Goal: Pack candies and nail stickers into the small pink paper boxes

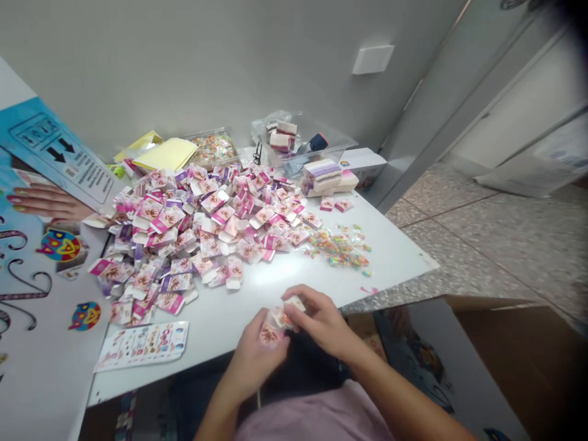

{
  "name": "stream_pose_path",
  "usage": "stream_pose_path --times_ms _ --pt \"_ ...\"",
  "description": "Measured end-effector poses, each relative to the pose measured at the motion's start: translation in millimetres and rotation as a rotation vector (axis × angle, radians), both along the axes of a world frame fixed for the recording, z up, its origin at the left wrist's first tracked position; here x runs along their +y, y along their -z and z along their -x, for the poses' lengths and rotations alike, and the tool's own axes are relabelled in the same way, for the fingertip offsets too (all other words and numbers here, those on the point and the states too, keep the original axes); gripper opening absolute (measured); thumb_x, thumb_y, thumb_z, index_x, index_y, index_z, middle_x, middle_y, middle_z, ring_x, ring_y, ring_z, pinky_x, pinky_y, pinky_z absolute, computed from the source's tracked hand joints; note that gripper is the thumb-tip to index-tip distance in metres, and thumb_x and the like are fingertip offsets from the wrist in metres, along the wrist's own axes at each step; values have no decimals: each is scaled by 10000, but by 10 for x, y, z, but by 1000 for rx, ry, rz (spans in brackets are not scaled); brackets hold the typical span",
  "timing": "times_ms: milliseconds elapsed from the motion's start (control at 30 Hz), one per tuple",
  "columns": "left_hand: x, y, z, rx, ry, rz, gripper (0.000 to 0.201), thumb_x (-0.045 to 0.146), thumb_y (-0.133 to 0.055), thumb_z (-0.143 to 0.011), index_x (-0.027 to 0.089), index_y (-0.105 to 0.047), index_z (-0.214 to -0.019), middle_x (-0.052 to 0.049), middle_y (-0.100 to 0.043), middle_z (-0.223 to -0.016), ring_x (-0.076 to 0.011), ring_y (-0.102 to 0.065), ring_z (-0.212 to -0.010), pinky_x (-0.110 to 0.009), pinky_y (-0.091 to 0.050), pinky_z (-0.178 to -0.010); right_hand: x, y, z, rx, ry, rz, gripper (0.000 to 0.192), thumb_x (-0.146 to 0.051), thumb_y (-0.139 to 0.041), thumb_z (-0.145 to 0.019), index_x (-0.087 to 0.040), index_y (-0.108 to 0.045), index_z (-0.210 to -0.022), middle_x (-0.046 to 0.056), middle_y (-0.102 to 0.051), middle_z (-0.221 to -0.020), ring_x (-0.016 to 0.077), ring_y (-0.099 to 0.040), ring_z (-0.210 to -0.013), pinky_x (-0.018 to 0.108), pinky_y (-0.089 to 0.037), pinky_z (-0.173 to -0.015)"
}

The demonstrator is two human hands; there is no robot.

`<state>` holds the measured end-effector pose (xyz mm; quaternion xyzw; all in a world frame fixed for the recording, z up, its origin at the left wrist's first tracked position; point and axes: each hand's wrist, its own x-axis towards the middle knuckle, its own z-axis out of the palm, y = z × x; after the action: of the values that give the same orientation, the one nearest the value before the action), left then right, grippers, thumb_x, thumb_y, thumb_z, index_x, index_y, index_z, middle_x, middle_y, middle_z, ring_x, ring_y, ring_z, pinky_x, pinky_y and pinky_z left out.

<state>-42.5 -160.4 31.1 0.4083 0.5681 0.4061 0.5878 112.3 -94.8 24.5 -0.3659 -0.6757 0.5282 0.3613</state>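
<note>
Toward the person from the heap of pink-and-purple boxes [215, 226], just beyond the near edge of the counter [225, 327], both hands are together around one small box [270, 335]. The left hand [257, 358] grips its lower part; the right hand [320, 320] has its thumb and fingers closed on its upper end, where the details are too blurred to tell. Just right of the heap lie bead packets [340, 250], with two little cartons [343, 206] farther back. Behind the heap stand a clear tray [235, 156] of colourful bits, scissors [258, 154] and a plastic tub [342, 144]; yellow paper [168, 154] lies behind its left part. A printed sheet [144, 346] is at its near left side.
</note>
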Motion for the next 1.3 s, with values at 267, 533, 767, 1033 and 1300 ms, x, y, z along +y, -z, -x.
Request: stream_pose_path --times_ms 267,533,767,1033,1300 --pt "-17 -35 159 -9 266 -20 277 238 -634 -808 153 -590 -1069 4 -565 -844 -119 -486 -717 -221 -413 -660 94 -418 -122 -273 -442 -296 163 -192 -452 -990 -189 -613 -1014 55 -582 -944 157 -571 -850 283 -478 -775" --pt "-32 -92 98 -52 304 -8 409 307 -608 -875 198 -471 -1245 22 -510 -847 -92 -467 -642 -220 -431 -595 -69 -190 56 -72 112 -352 50 -212 -633 -904 -194 -594 -929 37 -592 -876 162 -545 -777 294 -463 -711" --pt "3 65 1 -295 103 -14 295 343 -664 -854 154 -536 -1041 36 -498 -727 -82 -428 -623 -219 -388 -595 -120 -223 1 -85 -184 -233 144 -191 -558 -943 -206 -663 -846 79 -563 -1215 233 -470 -1152 400 -416 -974" --pt "-23 193 -72 -577 -286 82 385 528 -568 -798 145 -570 -839 -4 -543 -648 -108 -458 -510 -199 -273 -394 -165 -118 61 -126 -153 -426 234 -146 -547 -938 -222 -579 -1158 123 -541 -1263 247 -477 -1139 453 -413 -980" --pt "-80 346 -19 -383 -278 -16 323 467 -524 -878 150 -588 -868 30 -514 -605 -71 -396 -479 -171 -304 -411 -183 -73 125 -207 -163 -479 130 -131 -541 -939 -206 -588 -1034 124 -569 -1291 255 -510 -1093 481 -407 -936"
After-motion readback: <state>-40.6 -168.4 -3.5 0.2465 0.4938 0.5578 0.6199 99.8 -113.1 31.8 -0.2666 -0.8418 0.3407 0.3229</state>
